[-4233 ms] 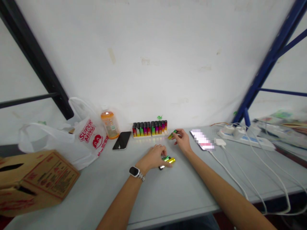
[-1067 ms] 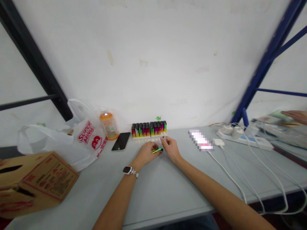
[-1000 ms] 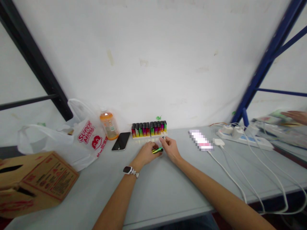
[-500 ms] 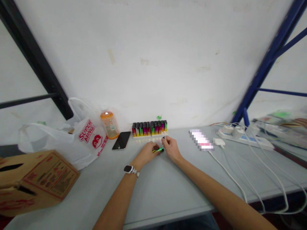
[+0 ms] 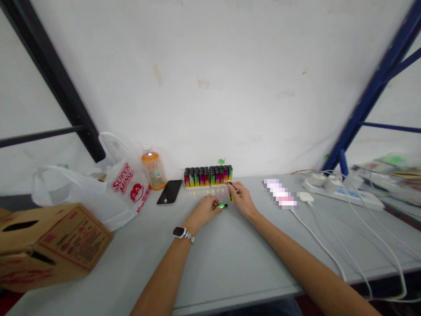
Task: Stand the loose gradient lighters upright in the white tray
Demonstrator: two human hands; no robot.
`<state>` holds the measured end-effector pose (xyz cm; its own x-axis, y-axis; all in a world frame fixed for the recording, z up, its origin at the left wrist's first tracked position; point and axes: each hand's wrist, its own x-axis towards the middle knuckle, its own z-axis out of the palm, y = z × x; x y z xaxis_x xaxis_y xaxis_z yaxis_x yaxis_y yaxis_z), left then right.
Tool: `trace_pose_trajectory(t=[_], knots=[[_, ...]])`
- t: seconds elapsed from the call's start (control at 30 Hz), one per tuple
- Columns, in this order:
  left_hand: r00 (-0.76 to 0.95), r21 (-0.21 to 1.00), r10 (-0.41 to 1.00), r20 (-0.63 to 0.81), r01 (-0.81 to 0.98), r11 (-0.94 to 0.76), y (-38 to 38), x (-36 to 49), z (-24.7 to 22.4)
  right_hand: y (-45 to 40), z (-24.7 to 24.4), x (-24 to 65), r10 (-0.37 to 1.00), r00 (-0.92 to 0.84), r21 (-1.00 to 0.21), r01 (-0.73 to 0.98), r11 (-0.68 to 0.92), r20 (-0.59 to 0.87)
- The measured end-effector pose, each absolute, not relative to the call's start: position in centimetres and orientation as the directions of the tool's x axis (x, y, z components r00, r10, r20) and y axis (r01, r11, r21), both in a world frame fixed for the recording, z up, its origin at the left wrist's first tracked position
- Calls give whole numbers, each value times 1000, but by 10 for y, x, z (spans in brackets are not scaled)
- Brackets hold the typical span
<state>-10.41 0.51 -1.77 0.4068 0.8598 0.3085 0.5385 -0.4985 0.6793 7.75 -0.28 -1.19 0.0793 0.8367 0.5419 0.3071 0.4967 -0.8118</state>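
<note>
Two blocks of colourful lighters (image 5: 197, 177) stand upright in a pale tray (image 5: 198, 188) against the wall. My left hand (image 5: 206, 210), with a watch on its wrist, is closed on a green lighter (image 5: 223, 206) held low over the table in front of the tray. My right hand (image 5: 241, 197) is closed on a yellow lighter with a dark top (image 5: 231, 198), just in front of the tray's right end. The fingers hide part of it.
A black phone (image 5: 170, 192) and an orange bottle (image 5: 154, 170) lie left of the lighters, beside a white plastic bag (image 5: 121, 188) and a cardboard box (image 5: 66, 241). On the right are a blurred-out phone (image 5: 279, 193), a charger (image 5: 305, 197), cables and a power strip (image 5: 358, 196).
My right hand has moved slightly forward and right, closer to the tray's right end, and a yellow lighter now shows in it. My left hand still holds the green lighter. The view has shifted slightly.
</note>
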Motion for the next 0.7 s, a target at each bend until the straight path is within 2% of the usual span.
trace_pose_trajectory(t=[0.13, 0.33, 0.5, 0.7], knots=[[403, 671, 871, 280, 566, -478, 6, -105, -20, 17, -9, 93, 828, 73, -767, 428, 477, 556], [363, 578, 917, 166, 718, -389, 0, -109, -12, 63, -2, 106, 796, 75, -738, 435, 516, 600], [379, 578, 906, 191, 703, -416, -4, -112, -5, 83, 0, 105, 797, -22, -705, 451, 547, 604], [370, 630, 878, 304, 613, -476, -2, -109, -2, 90, -2, 106, 802, -120, -694, 437, 573, 586]])
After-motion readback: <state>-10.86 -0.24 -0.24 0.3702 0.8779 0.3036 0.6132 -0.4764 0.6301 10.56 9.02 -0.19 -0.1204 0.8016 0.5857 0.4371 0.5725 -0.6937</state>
